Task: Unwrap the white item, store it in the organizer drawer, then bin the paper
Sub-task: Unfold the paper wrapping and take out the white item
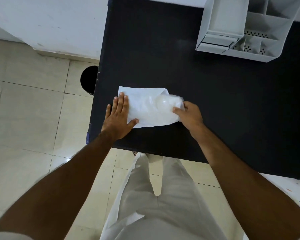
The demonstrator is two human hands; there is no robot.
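Observation:
A sheet of white paper [142,104] lies on the black table [215,101], partly unrolled. At its right end sits a rounded white item [164,102], half covered by the paper. My left hand [119,116] lies flat with fingers spread, pressing down the paper's left edge. My right hand [189,115] grips the paper's right end next to the item. The white organizer [246,32] stands at the far right of the table, with an open drawer [227,16] pulled out toward me.
A round black bin [88,80] stands on the tiled floor just left of the table, partly hidden by its edge. A white wall runs behind it. My legs are close to the table's front edge.

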